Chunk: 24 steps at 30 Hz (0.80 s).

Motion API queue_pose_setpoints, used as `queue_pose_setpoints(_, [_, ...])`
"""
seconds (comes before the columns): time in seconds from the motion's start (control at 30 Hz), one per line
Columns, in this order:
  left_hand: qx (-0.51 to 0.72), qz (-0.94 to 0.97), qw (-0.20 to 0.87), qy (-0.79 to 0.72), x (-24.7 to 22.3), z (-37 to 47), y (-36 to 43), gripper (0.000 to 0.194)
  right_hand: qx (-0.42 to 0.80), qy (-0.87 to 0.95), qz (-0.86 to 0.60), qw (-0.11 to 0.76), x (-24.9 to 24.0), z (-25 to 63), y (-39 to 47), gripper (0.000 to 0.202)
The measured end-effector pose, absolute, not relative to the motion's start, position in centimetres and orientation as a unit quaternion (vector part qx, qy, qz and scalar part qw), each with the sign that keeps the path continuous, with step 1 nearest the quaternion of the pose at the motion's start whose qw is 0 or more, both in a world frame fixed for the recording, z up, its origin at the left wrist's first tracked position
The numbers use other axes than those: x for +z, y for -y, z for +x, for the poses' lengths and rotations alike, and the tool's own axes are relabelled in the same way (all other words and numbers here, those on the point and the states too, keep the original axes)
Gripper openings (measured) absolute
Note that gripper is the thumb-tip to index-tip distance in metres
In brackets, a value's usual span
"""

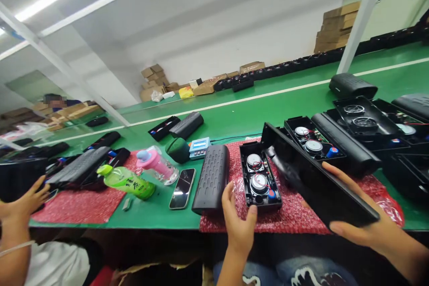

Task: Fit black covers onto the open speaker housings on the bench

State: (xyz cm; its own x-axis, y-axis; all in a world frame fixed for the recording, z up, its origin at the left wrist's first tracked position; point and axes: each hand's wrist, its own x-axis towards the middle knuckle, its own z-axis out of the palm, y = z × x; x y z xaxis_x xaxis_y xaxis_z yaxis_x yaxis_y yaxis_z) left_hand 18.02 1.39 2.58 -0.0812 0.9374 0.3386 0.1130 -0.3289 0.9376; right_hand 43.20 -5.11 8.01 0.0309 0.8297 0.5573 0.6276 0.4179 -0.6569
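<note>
The left hand (239, 225), between five and six o'clock, was bare, with slim fingers, and the left forearm (233, 266) below it was uncovered as far as it showed. The right hand (382, 233), at about four o'clock, was likewise bare, as was its forearm. Toward five o'clock, blue denim trousers (284, 264) covered the thighs. A white patch (251, 280) with dark edges marked one leg; a larger white patch (306, 278) with black, curving shapes marked the other.
</note>
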Motion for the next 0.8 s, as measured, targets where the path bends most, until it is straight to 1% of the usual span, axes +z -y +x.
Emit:
queue_pose_setpoints(0.03, [0.551,0.601,0.346,-0.464,1.8,18.2,-1.3,0.073,0.114,0.692,-0.523,0.484,8.6,43.2,4.1,0.072])
queue_pose_setpoints(0.1, [0.509,0.631,0.347,-0.471,0.6,18.7,-1.3,0.088,0.129,0.698,-0.514,0.482,9.2,42.6,2.3,0.061])
queue_pose_setpoints(0.17, [0.492,0.639,0.355,-0.472,-0.1,19.2,-1.5,0.093,0.117,0.700,-0.514,0.483,8.8,41.3,0.8,0.051])
queue_pose_setpoints(0.23, [0.486,0.635,0.365,-0.478,-0.6,19.5,-1.9,0.089,0.085,0.707,-0.522,0.469,7.7,39.8,-0.2,0.047])
queue_pose_setpoints(0.27, [0.484,0.630,0.372,-0.480,-0.9,19.6,-2.1,0.087,0.064,0.716,-0.527,0.453,7.1,39.0,-0.5,0.050])
queue_pose_setpoints(0.43, [0.490,0.616,0.422,-0.450,-2.4,19.3,-2.4,0.086,-0.009,0.788,-0.526,0.320,5.8,35.4,-1.2,0.075])
queue_pose_setpoints(0.53, [0.499,0.641,0.396,-0.428,-3.2,19.1,-2.3,0.085,-0.041,0.816,-0.516,0.259,6.0,33.7,-1.6,0.079])
queue_pose_setpoints(0.7, [0.473,0.659,0.372,-0.451,-3.5,19.3,-2.2,0.077,-0.090,0.781,-0.565,0.250,5.4,32.1,-2.1,0.077])
queue_pose_setpoints(0.8, [0.464,0.659,0.368,-0.465,-3.4,19.4,-2.2,0.074,-0.084,0.768,-0.589,0.238,4.9,31.9,-1.8,0.073])
